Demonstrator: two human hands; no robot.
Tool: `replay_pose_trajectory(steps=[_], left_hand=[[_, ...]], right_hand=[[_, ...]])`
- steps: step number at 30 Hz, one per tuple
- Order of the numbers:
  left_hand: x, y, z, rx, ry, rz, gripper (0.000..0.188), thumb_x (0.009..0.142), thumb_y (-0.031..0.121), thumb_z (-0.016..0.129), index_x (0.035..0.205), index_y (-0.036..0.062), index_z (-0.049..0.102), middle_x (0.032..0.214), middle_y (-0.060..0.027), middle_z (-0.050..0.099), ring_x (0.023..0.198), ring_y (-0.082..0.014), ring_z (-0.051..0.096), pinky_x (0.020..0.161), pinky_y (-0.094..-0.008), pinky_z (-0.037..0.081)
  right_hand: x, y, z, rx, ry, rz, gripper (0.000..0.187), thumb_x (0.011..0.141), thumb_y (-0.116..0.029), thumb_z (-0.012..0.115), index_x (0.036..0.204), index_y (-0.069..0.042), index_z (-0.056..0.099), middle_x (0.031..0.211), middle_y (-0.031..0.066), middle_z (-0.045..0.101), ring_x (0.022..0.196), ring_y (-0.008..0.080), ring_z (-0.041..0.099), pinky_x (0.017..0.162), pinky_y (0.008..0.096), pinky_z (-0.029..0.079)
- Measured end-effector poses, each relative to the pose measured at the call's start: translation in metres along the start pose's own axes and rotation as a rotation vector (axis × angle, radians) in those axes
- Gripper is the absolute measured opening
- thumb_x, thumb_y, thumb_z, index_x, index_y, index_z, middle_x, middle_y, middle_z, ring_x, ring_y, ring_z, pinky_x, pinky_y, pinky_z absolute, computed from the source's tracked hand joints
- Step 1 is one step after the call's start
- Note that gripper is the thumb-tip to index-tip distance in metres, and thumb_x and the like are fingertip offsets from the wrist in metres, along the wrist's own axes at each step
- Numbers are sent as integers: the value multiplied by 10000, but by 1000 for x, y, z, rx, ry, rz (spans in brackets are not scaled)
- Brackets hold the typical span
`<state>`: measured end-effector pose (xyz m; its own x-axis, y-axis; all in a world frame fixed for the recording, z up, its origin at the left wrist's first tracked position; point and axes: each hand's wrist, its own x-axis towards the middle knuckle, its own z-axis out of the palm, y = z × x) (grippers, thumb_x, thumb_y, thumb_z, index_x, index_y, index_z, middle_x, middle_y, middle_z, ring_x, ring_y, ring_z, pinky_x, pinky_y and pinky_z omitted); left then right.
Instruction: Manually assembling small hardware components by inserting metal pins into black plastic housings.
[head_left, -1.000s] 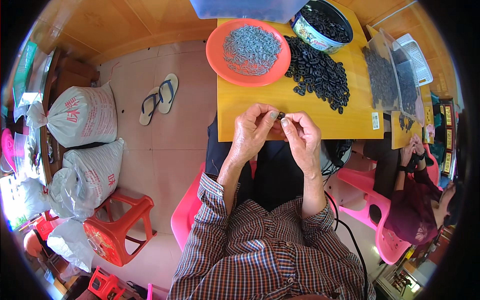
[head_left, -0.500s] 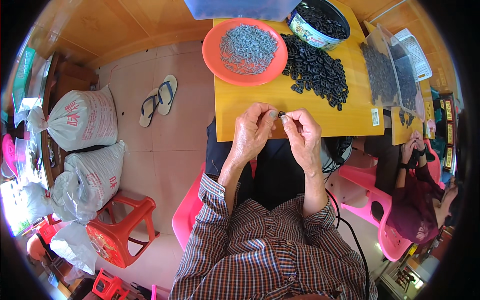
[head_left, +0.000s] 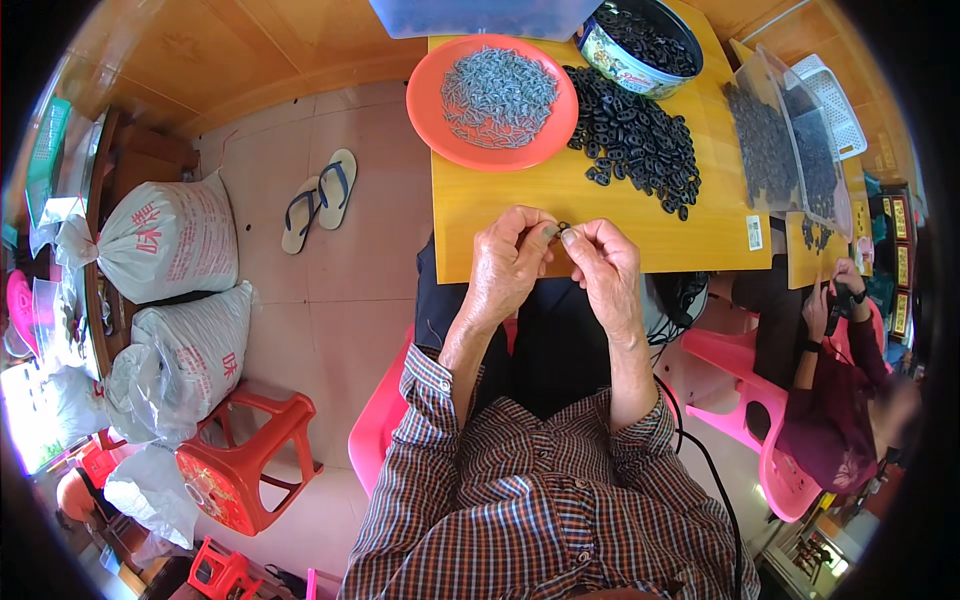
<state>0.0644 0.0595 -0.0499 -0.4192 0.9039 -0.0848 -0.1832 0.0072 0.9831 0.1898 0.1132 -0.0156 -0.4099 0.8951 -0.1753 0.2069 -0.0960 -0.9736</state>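
Observation:
Just past the table's near edge, my left hand and my right hand meet fingertip to fingertip. Pinched between them is a small black plastic piece, mostly covered by my thumbs and fingers. Beyond my hands lies a heap of black plastic pieces, oval and rounded with holes in them. To its left an orange-red plate carries many small silvery metal pins or screws, too fine to tell apart.
A round patterned tin of black pieces stands behind the heap on the yellow table. Clear plastic bins stand at the right, near a seated person. Sandals, white sacks and a red stool are left.
My hands keep their pinch on the black piece, with only a slight shift of the fingers. At the right, the other person's hands have moved apart and one has risen.

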Motion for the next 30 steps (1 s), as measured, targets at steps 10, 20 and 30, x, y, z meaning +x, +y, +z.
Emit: replay_pose_trajectory(steps=[10,20,30], left_hand=[[3,3,3,-42,27,-5,131,963,80,558,978,-25,635,708,-20,598,567,-55,524,512,-204,446],[-45,66,2,-68,119,198,176,969,24,461,979,-40,624,747,-65,613,573,-90,539,512,-233,451],[-144,159,5,-667,-188,862,219,913,202,605,879,-8,653,832,-69,614,739,-137,571,620,-255,500]], right_hand=[[5,5,4,16,13,-37,169,927,-196,607,837,-55,582,692,-46,513,574,35,441,509,188,356],[12,21,-20,105,122,-24,140,893,-163,635,833,-40,606,713,-17,576,572,40,517,496,184,394],[18,22,-19,296,154,-35,82,866,-75,655,828,-8,625,743,39,643,554,73,578,464,192,419]])
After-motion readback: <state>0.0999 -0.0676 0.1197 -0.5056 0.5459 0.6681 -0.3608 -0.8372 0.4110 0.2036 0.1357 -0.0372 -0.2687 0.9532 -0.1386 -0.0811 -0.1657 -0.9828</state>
